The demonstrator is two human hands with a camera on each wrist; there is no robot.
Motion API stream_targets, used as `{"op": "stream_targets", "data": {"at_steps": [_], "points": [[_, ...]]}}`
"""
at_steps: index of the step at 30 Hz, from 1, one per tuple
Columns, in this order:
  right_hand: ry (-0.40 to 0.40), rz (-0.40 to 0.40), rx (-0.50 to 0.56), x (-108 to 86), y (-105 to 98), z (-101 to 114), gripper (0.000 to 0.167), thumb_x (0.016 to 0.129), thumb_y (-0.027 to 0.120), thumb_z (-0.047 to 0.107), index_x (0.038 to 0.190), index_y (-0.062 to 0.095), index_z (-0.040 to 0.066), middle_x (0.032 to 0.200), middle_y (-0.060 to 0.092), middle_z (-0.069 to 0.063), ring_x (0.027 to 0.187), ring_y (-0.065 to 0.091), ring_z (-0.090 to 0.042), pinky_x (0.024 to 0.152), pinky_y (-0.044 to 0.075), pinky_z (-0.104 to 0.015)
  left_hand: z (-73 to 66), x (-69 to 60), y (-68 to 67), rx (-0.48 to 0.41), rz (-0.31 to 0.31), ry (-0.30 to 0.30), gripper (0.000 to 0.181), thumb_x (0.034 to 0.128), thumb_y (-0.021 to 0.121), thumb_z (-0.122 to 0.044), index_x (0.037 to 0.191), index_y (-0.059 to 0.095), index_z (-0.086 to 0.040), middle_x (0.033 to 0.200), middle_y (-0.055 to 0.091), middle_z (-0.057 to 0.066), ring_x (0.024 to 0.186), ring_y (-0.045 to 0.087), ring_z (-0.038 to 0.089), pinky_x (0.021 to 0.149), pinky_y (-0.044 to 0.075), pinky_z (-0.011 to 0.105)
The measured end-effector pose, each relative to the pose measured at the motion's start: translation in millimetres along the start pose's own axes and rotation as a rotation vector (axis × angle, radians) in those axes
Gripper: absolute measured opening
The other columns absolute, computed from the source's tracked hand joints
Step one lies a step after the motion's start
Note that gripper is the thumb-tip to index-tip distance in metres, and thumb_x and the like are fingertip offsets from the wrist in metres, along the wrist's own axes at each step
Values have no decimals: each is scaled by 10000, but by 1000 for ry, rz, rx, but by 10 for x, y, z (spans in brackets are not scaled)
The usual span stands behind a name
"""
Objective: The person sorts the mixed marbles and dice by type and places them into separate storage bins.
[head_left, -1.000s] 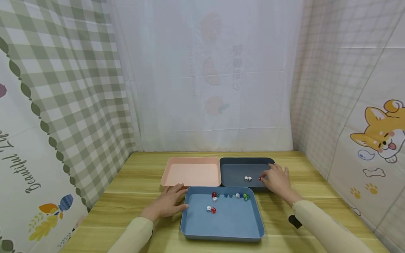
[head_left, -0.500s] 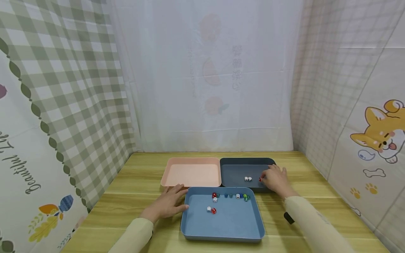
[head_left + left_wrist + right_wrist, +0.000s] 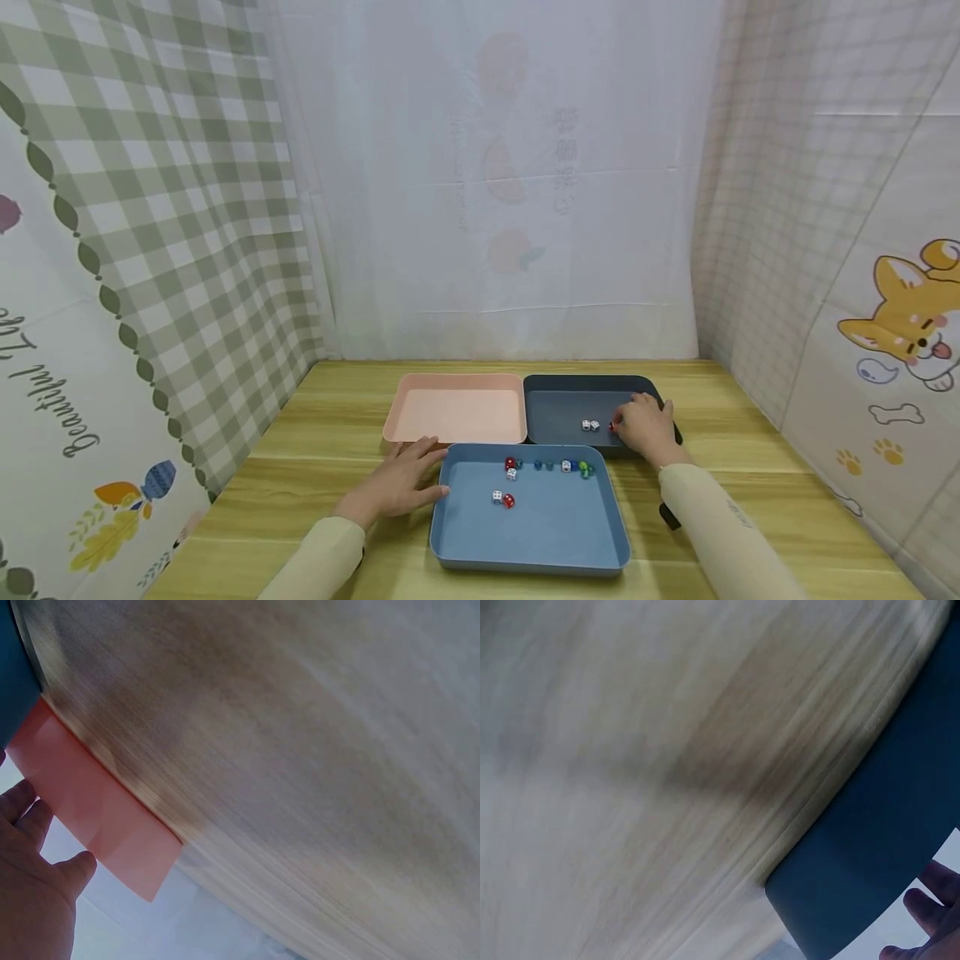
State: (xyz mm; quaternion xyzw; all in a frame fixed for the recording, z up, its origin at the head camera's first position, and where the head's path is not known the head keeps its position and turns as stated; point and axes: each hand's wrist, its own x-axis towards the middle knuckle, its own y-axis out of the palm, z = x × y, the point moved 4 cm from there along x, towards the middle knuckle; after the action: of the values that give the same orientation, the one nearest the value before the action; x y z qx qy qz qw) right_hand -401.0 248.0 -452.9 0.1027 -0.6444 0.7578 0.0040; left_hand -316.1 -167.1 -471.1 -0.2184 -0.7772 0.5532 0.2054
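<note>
In the head view my right hand (image 3: 647, 427) reaches over the dark navy tray (image 3: 558, 400) and pinches a red die (image 3: 612, 427) at its fingertips, low over the tray floor. Whether that die touches the floor I cannot tell. Left of it, two white dice (image 3: 590, 425) lie side by side. My left hand (image 3: 397, 482) is spread at the left edge of the blue tray (image 3: 528, 542), its thumb at the rim. Inside that tray lie a white die (image 3: 497, 497), a red die (image 3: 509, 501) and, toward the back, several small dice in white, red, blue and green.
A pink tray (image 3: 456, 410) stands left of the navy one, behind the blue tray. All three trays sit close together on the wood-grain table (image 3: 300, 467). Curtains hang at the back and both sides.
My right hand has shifted slightly left with the red die, closer to the two white dice. The right forearm has swung left too. My left hand stays in place.
</note>
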Motion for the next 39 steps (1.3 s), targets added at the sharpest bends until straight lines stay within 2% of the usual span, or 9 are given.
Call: {"op": "stream_targets", "data": {"at_steps": [14, 21, 26, 33, 39], "points": [[0, -19, 11, 36, 30, 59, 85, 900, 685, 136, 908, 770, 141, 1329, 523, -320, 1317, 342, -531, 1024, 116, -785, -6, 4, 7, -1, -1, -3, 702, 975, 536, -545, 1493, 449, -79, 1570, 311, 196, 1453, 266, 383, 1139, 125, 651], [-9, -72, 18, -1, 15, 8, 304, 908, 713, 203, 1186, 721, 78, 1374, 486, -337, 1318, 357, -534, 1020, 156, -784, -1, 13, 12, 4, -4, -10, 694, 976, 538, -543, 1490, 454, -84, 1571, 312, 186, 1457, 257, 378, 1142, 131, 644], [-14, -99, 25, -32, -48, -54, 291, 898, 729, 218, 1149, 735, 71, 1357, 490, -354, 1296, 381, -536, 1011, 175, -781, 10, 8, 0, -2, -7, -9, 697, 975, 537, -547, 1493, 451, -88, 1574, 307, 184, 1460, 250, 378, 1141, 127, 647], [-8, -95, 25, -41, -70, -108, 267, 896, 731, 200, 1124, 739, 60, 1364, 484, -353, 1308, 370, -536, 1025, 152, -781, 2, -4, -4, -5, -7, 2, 694, 982, 527, -544, 1498, 443, -88, 1575, 306, 186, 1455, 262, 379, 1139, 130, 649], [-40, -102, 33, -88, -94, -62, 266, 897, 734, 209, 1120, 745, 66, 1365, 492, -340, 1312, 375, -531, 1023, 180, -774, -23, -10, 2, -12, -11, 9, 691, 982, 540, -526, 1492, 447, -69, 1568, 314, 200, 1448, 274, 387, 1135, 134, 654]]}}
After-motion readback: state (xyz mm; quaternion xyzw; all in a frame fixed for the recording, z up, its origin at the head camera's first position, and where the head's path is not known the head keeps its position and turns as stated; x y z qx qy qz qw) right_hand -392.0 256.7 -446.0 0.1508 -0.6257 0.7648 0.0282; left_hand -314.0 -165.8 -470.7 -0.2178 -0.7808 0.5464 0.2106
